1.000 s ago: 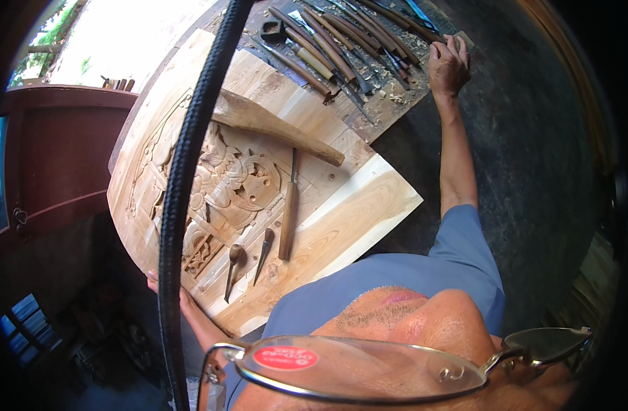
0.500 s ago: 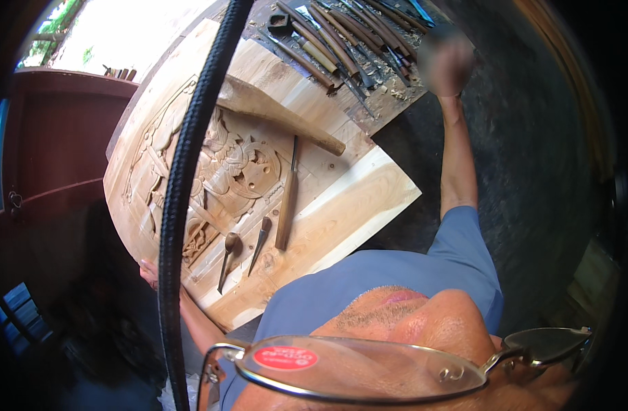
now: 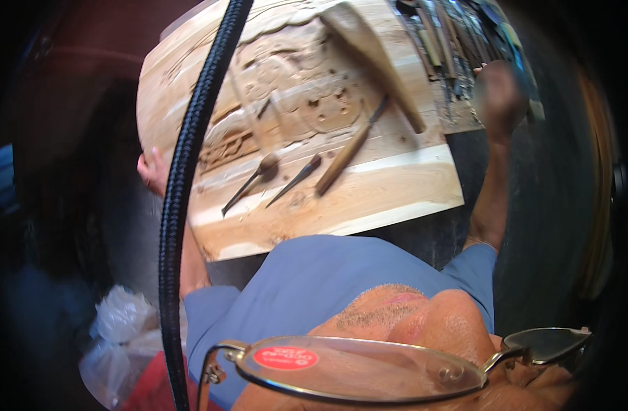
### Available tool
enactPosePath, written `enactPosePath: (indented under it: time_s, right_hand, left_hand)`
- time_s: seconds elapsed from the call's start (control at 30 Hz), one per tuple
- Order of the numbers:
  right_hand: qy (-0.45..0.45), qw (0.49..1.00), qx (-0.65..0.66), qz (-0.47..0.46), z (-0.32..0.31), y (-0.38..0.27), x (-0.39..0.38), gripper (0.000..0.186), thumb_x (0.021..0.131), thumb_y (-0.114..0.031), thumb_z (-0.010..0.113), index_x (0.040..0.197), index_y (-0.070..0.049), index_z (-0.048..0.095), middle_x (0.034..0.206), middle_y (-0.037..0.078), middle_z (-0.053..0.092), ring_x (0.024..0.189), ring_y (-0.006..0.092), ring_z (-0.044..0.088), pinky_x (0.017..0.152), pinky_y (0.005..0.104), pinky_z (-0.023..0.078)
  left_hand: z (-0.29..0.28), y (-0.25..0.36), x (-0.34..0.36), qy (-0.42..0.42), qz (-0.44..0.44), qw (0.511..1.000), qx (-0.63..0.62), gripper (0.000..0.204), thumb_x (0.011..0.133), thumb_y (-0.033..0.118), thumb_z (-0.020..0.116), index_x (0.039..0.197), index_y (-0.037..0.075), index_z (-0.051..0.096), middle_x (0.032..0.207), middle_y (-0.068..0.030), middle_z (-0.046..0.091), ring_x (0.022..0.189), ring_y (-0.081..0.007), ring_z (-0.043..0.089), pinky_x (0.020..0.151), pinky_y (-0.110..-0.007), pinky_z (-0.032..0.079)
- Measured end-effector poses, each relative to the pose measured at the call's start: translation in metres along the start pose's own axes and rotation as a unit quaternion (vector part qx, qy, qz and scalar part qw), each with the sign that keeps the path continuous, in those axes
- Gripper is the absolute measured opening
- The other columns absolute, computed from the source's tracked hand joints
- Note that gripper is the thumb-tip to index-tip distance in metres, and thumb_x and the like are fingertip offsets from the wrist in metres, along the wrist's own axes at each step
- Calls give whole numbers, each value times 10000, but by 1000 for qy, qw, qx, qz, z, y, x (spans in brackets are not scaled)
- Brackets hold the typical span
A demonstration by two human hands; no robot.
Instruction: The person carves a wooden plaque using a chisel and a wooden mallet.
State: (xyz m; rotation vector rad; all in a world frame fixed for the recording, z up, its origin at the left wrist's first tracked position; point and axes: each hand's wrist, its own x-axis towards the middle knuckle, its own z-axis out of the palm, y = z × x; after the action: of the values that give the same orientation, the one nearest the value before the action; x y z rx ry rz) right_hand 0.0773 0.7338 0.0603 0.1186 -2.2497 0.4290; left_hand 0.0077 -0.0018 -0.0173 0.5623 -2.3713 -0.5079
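Plastic bag (image 3: 124, 316): pale and crumpled, low at my far left.
Left hand (image 3: 154, 172): at the left edge of the carved board (image 3: 396, 178); I cannot tell whether these fingers are clamped on it.
Black cord (image 3: 194, 133): runs down across my view, in front of part of the board.
Carved board: before my chest, its relief in the middle, bare pale wood along the near edge.
Knob-handled chisel (image 3: 256, 175): on the board, blade toward the lower left.
Pointed tool (image 3: 297, 179): just beside it, slanting likewise.
Long chisel (image 3: 342, 159): handle toward me, blade reaching up near the handle of my wooden mallet (image 3: 377, 60).
Wooden mallet: on the board, head farther off, handle slanting down to the right.
Row of tools (image 3: 445, 41): on the surface (image 3: 464, 122) at the board's right.
Right hand (image 3: 502, 99): blurred, near those tools; I cannot tell whether its fingers are apart or together.
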Motion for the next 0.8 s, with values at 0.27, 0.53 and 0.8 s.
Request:
enactPosePath:
  time_s: [0.27, 0.53, 0.8]
  right_hand:
    - [-104, 978, 142, -114, 30, -166, 29, 127, 883, -96, 800, 987, -39, 757, 877, 99, 770, 781, 206, 758, 710, 298, 604]
    - [-275, 906, 312, -75, 57, -242, 16, 145, 855, -39, 805, 973, -8, 727, 924, 106, 759, 815, 235, 750, 733, 306, 616]
    - [-309, 867, 392, 3, 63, -231, 21, 173, 882, -21, 784, 1044, 16, 739, 972, 112, 772, 873, 171, 759, 763, 279, 623]
  left_hand:
    - [-48, 165, -64, -108, 296, 924, -216, 263, 948, 152, 743, 1180, 29, 732, 1133, -135, 734, 1049, -273, 704, 918, -355, 555]
    - [-29, 241, -127, -141, 535, 765, -330, 257, 869, 258, 800, 1039, 69, 759, 934, -84, 742, 902, -255, 718, 768, -373, 578]
    - [-2, 247, -135, -268, 408, 745, -455, 139, 845, 105, 817, 941, 43, 738, 762, -103, 685, 636, -248, 634, 577, -360, 485]
